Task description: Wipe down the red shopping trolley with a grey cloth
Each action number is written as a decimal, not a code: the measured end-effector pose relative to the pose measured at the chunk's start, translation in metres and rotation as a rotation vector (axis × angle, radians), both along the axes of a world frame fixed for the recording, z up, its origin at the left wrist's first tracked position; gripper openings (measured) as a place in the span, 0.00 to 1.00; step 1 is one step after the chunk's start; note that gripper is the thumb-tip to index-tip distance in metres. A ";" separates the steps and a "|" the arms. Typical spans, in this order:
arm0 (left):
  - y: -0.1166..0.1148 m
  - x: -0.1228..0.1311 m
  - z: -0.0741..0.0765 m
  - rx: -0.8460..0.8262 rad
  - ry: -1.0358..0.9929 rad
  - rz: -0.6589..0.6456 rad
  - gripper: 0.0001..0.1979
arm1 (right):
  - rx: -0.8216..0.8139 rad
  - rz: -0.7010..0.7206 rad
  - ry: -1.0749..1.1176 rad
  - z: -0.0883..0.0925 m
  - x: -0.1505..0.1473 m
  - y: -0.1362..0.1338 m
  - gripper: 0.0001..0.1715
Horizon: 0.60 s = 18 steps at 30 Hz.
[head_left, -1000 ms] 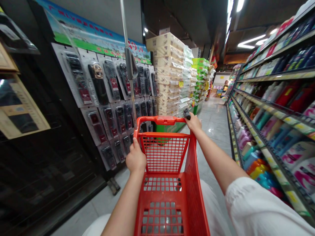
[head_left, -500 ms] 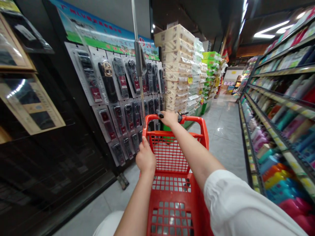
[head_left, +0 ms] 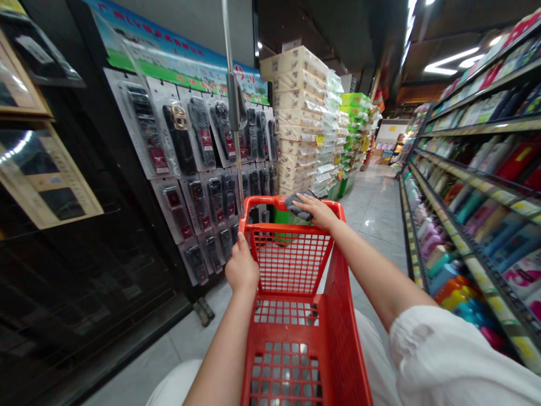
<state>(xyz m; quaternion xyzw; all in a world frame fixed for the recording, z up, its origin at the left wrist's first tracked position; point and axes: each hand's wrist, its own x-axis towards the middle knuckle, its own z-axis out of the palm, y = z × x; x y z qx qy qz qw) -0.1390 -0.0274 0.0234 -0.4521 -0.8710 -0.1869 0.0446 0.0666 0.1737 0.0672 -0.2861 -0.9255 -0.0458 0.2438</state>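
Observation:
A red plastic shopping cart (head_left: 291, 334) with grid walls stands directly before me. My left hand (head_left: 242, 267) grips its left upper rim, thumb lying along the top. At the cart's far end, my right hand (head_left: 313, 209) presses a bunched grey cloth (head_left: 298, 206) onto the red handle bar (head_left: 264, 200). The fingers lie over the cloth, and part of the bar under it is hidden. Through the grid of the cart's floor, grey tiles show.
Packaged belts (head_left: 203, 132) hang on a display at left, with a metal pole (head_left: 231, 107) before it. Stacked cartons (head_left: 298, 121) rise beyond the cart. Shelves of bottles (head_left: 486, 186) line the right side, along a tiled aisle (head_left: 372, 192).
My right hand has slid right along the handle bar with the cloth, which now shows more fully. The left hand keeps its hold on the rim. My view has shifted slightly.

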 end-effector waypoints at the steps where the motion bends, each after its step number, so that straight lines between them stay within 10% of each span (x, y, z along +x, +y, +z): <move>1: 0.000 0.000 0.000 0.006 -0.010 0.003 0.31 | -0.015 -0.019 0.037 -0.001 0.007 0.001 0.40; 9: -0.002 0.004 0.000 0.013 -0.008 0.009 0.32 | -0.107 -0.566 0.085 0.025 -0.058 -0.013 0.21; 18: 0.001 0.004 -0.008 0.006 0.018 0.031 0.32 | -0.056 -0.424 -0.063 0.029 -0.171 -0.021 0.21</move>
